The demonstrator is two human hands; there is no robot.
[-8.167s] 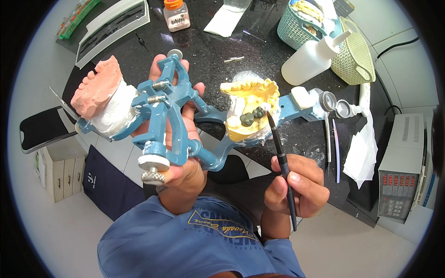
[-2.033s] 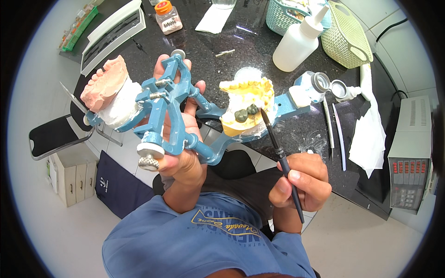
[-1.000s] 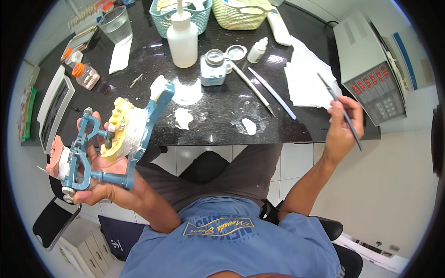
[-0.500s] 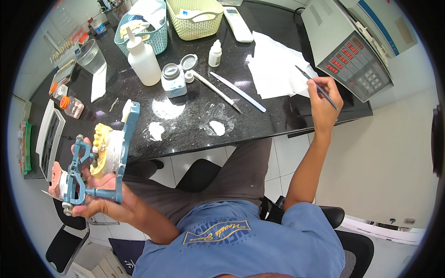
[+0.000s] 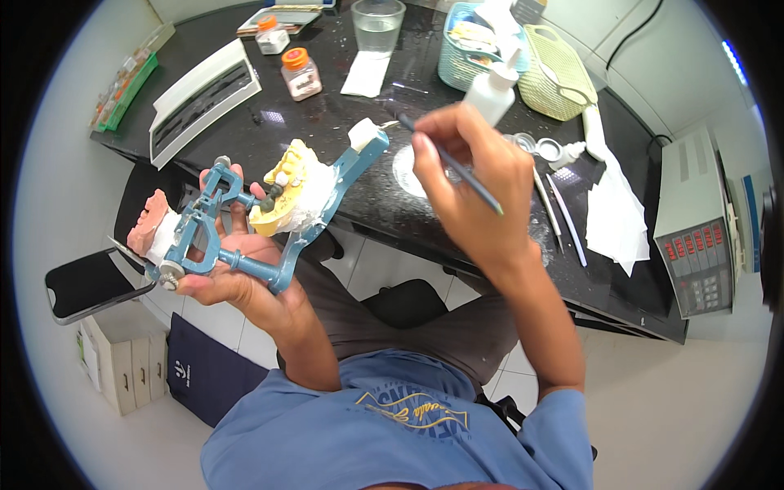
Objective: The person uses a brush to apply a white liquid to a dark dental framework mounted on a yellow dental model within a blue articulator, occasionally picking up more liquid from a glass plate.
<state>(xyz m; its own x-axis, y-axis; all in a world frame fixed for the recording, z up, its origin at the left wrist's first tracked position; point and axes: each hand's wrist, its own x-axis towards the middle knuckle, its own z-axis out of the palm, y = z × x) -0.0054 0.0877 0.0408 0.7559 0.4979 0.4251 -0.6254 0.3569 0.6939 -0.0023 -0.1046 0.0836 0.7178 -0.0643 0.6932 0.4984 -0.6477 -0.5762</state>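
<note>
Squeeze bottle (image 5: 490,96): base hidden behind right hand (image 5: 490,159). Same hand covers lower part of small jar (image 5: 523,141). Brush (image 5: 483,193): tip too small to tell whether touching white block (image 5: 362,134). Left hand (image 5: 251,244) partly hidden by blue articulator (image 5: 251,266). White contents (image 5: 495,11) of teal basket (image 5: 459,69) cut by top edge.

Glossy tabletop (image 5: 339,118), smooth articulator (image 5: 253,266), rough matt plaster (image 5: 314,200)

My blue shirt (image 5: 327,441) carries yellow and dark-blue lettering. Left of the shirt, a navy panel (image 5: 220,371) shows a white anchor-like emblem (image 5: 180,368) and small lettering. To the shirt's right, a grey machine (image 5: 690,196) displays red digits (image 5: 694,242). Beyond the shirt, the nearer orange-lidded jar (image 5: 302,79) bears illegible print.
</note>
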